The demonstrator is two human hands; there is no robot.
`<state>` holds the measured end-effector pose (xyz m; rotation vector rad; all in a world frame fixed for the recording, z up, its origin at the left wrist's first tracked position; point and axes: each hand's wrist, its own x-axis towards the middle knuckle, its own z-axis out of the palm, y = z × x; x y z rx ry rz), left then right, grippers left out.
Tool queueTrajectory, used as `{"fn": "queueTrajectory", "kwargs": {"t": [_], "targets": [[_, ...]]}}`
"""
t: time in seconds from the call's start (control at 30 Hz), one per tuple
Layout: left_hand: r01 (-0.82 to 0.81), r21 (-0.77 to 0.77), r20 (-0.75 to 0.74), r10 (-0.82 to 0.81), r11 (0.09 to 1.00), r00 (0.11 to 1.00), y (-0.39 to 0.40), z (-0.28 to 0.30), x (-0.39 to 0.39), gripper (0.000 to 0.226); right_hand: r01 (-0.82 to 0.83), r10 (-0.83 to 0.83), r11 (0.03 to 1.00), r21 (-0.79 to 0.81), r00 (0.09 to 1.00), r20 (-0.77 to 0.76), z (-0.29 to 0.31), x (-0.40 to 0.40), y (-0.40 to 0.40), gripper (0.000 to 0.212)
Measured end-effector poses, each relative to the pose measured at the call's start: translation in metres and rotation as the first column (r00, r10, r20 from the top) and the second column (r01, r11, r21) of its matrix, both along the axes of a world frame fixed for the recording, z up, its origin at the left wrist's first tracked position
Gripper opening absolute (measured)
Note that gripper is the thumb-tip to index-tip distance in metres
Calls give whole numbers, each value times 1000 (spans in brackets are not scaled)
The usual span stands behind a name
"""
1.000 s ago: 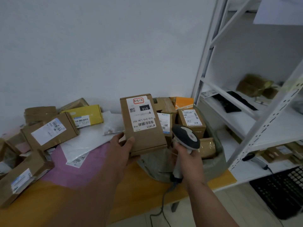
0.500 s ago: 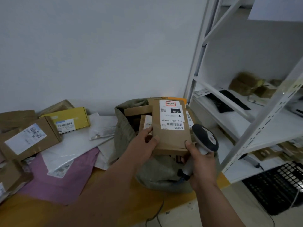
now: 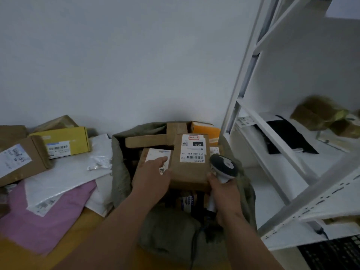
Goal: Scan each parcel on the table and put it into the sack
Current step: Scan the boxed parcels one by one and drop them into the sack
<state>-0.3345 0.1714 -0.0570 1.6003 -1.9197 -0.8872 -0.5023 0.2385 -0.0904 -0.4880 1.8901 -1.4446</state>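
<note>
A brown parcel (image 3: 190,172) with a white label lies on top of the other parcels inside the olive sack (image 3: 120,172). My left hand (image 3: 152,178) rests at the parcel's left edge with its fingers stretched out over a neighbouring labelled parcel (image 3: 155,154). My right hand (image 3: 224,191) grips a grey barcode scanner (image 3: 223,165), and its thumb touches the parcel's lower right corner. An orange box (image 3: 206,131) and a long brown box (image 3: 146,142) also sit in the sack.
Parcels lie on the orange table (image 3: 23,258) to the left: a yellow box (image 3: 66,141), a brown box (image 3: 23,158), a white mailer (image 3: 64,176), a pink mailer (image 3: 48,217). A white metal shelf (image 3: 272,152) stands close on the right.
The brown parcel went from held upright in front of the scanner, over to the right and down onto the sack's contents. My left hand's grip on it has loosened.
</note>
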Motion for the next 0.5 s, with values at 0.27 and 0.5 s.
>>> {"fn": "queueTrajectory", "kwargs": {"t": [0.27,0.5], "targets": [[-120,-20,77,121,993,990,-2,-10,-6,46,-90,90,996,9,996,27,-11,-17,-21,53],[-151,-36,47,152,988,987,-1,-4,-1,45,35,-33,999,11,989,-142,-12,-19,-12,51]]}}
